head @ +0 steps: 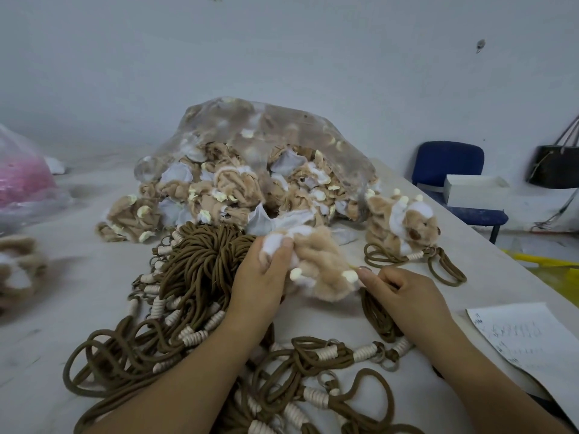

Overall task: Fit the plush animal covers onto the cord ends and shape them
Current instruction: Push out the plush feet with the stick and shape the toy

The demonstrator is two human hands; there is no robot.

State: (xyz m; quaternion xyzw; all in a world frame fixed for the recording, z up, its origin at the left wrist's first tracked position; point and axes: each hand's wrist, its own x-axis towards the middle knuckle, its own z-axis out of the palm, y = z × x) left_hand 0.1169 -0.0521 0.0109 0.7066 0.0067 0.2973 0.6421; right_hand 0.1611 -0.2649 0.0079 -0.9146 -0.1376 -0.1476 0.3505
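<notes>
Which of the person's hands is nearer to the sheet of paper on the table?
Right: the right hand sits just left of the paper; the left hand is further left, beyond the plush cover that both hold.

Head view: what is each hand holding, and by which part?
Both hold one tan plush cover. The left hand grips its white-lined upper end; the right hand pinches the edge beside a cream nub.

Pink bag [18,183] cut off by left edge. Cord pile [200,264] cut off by bottom edge. Writing on paper sheet [526,346] blurred, unreadable. Inside of plush cover [322,264] hidden.
</notes>
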